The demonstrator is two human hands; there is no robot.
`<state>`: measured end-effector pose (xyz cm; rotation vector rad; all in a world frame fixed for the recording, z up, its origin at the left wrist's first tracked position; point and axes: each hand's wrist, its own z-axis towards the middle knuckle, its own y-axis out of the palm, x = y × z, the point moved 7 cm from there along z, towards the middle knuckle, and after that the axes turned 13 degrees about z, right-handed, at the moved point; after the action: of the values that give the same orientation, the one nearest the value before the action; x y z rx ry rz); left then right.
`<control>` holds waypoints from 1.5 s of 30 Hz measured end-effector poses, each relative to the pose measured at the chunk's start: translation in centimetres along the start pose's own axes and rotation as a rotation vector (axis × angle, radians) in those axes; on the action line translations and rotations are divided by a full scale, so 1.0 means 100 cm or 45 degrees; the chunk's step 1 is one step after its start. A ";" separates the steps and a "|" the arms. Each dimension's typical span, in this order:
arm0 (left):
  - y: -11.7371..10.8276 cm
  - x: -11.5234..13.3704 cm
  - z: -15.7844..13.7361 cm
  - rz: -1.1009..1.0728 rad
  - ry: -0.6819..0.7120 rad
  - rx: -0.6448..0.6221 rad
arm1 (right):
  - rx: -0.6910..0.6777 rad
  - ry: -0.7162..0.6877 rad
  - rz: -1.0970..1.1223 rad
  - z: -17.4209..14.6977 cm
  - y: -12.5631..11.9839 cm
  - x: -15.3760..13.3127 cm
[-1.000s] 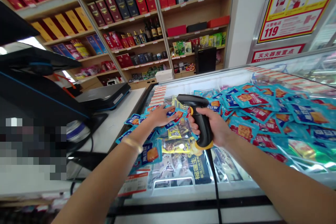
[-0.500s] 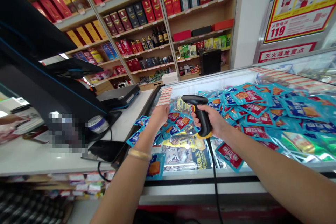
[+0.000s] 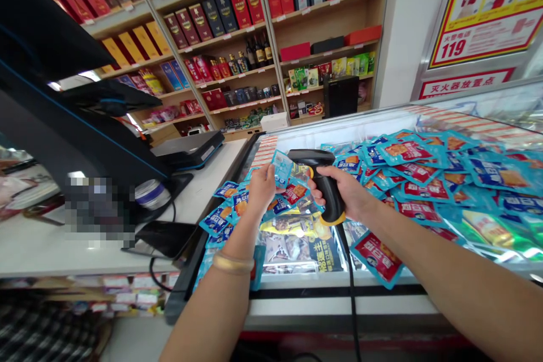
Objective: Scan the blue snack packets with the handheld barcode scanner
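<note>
In my right hand (image 3: 339, 189) is a black and yellow barcode scanner (image 3: 328, 189), gripped by its handle, with its head pointing left. My left hand (image 3: 262, 186), a gold bangle on the wrist, pinches a small blue snack packet (image 3: 281, 168) upright, its pale printed back toward me, just left of the scanner head. Beneath the left hand lies a loose pile of blue and red snack packets (image 3: 241, 203). A larger heap of similar packets (image 3: 418, 175) spreads over the glass counter on the right. One red packet (image 3: 376, 257) lies near the counter's front edge.
The scanner's cable (image 3: 351, 294) hangs over the counter's front edge (image 3: 305, 306). To the left stand a dark checkout screen stand (image 3: 106, 141), a flat scale (image 3: 189, 150) and a white-and-purple roll (image 3: 151, 195). Shelves with boxed bottles (image 3: 216, 14) line the back wall.
My left hand has shifted slightly right and now shows a packet held up before the scanner. The right hand keeps the scanner in nearly the same place. The view has moved slightly.
</note>
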<state>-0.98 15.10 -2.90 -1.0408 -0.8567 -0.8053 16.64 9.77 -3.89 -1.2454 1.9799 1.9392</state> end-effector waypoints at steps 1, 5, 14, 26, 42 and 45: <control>0.002 0.001 0.000 0.045 0.035 -0.031 | 0.005 0.003 -0.006 0.000 0.000 0.000; 0.008 0.005 -0.001 0.128 0.129 -0.098 | 0.016 -0.035 -0.009 -0.001 0.001 -0.001; 0.008 0.007 -0.004 0.209 0.107 -0.085 | 0.003 -0.087 0.053 0.004 -0.005 -0.002; 0.064 0.094 -0.052 0.924 0.679 -0.161 | 0.110 -0.483 0.124 -0.056 -0.017 -0.059; 0.099 0.088 -0.142 1.197 0.945 -0.522 | 0.246 -0.532 0.165 -0.130 -0.081 -0.028; 0.041 0.076 -0.140 1.088 0.856 -0.274 | 0.190 -0.535 0.151 -0.133 -0.072 -0.022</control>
<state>8.83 1.97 -1.40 -1.0876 0.2661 -0.4476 28.46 0.22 -5.83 -0.6327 1.9626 1.8686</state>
